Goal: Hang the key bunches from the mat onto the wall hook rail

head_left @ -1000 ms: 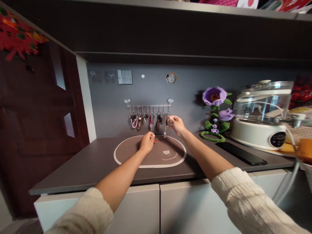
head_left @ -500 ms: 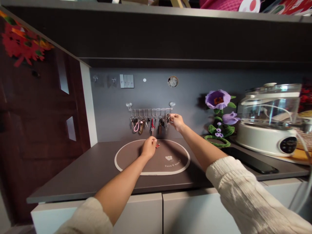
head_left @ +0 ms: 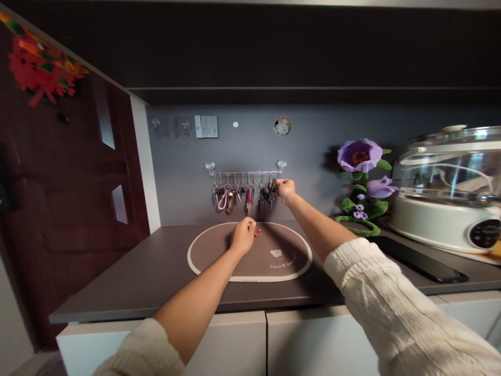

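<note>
"R hand [head_left: 286,190]?"
"Keys [head_left: 273,191] are pinched by it, held nr R end of hook rack [head_left: 246,173]."
"L hand [head_left: 243,235]?"
"Seen over mat [head_left: 211,248], fingers bunched; whether red item [head_left: 257,232] just beside is gripped can't be told."

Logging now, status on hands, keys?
Right hand gripping keys at right end of hook rail. Left hand over mat, red item beside it, hold unclear. Next bunch hangs close.

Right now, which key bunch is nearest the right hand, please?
The rightmost key bunch, touching the right hand; the others hang farther left along the hook rail.
</note>
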